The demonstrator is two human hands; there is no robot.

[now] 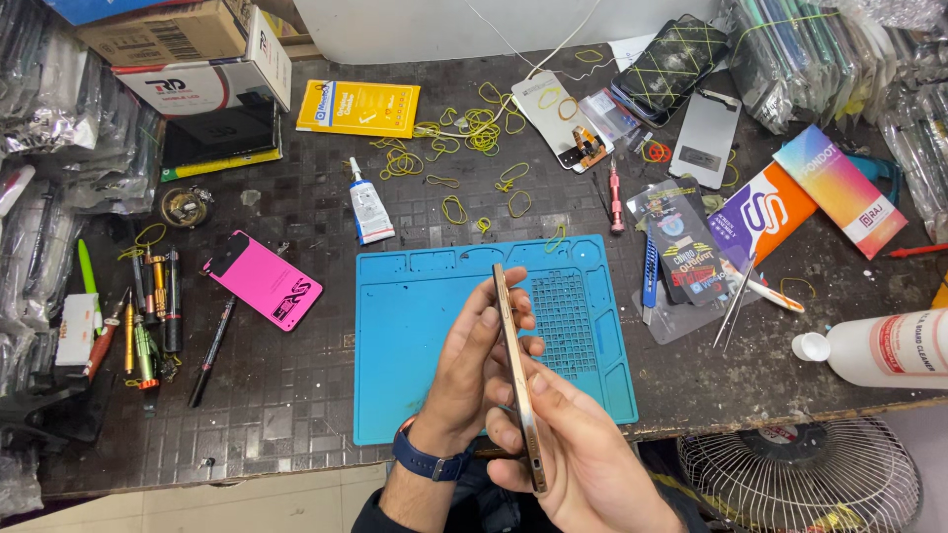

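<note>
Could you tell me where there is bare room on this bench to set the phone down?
Both hands, left hand and right hand, hold the phone edge-on. Free: the left half of the blue mat, and the dark bench between the pink case and mat. Crowded: the rubber bands behind, the tools at left.

Dark tiled workbench [296, 395]. Blue repair mat [434, 326] lies on it directly under and beyond the grip. Left of the grip: pink phone back [263, 279], row of screwdrivers [148, 316]. Beyond it: white glue tube [368, 205], yellow packet [358, 109], loose yellow rubber bands [474, 128]. Right: tweezers [733, 306], white bottle [879, 347] on its side.
</note>
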